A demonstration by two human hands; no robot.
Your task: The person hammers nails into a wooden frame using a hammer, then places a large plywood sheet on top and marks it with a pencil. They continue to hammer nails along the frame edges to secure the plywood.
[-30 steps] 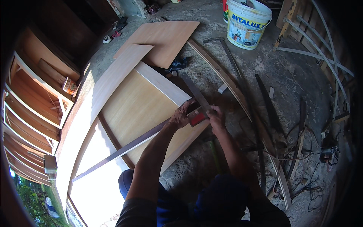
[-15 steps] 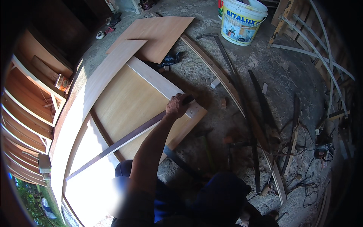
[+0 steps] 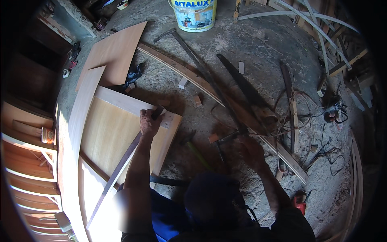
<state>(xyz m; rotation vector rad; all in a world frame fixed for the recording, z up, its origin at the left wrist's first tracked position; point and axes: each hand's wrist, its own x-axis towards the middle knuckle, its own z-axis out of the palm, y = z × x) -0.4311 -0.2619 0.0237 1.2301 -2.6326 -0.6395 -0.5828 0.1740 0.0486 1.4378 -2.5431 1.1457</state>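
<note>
My left hand [image 3: 149,124] is closed around the end of a long dark wooden strip [image 3: 115,178]. That strip lies slantwise over a pale wooden panel with a frame [image 3: 109,123], and the hand rests at the panel's far right corner. In shadow to the right, my right hand [image 3: 250,151] is low over the floor, beside the near end of a long dark metal bar with a crosspiece [image 3: 197,62]. Its fingers are too dark to make out. Just left of it lie a hammer [image 3: 221,146] and a green-handled tool [image 3: 197,153].
A handsaw [image 3: 242,84], a long wooden batten [image 3: 177,74] and a corded power tool [image 3: 335,112] lie on the rough floor. A printed bucket [image 3: 195,18] stands at the back. Thin plywood sheets [image 3: 115,52] are at the far left, with shelving [image 3: 30,161] beyond.
The view has swung right, so things sit further left and higher. My right hand has come into sight, reaching out over the tools; my left hand keeps its grip on the strip.
</note>
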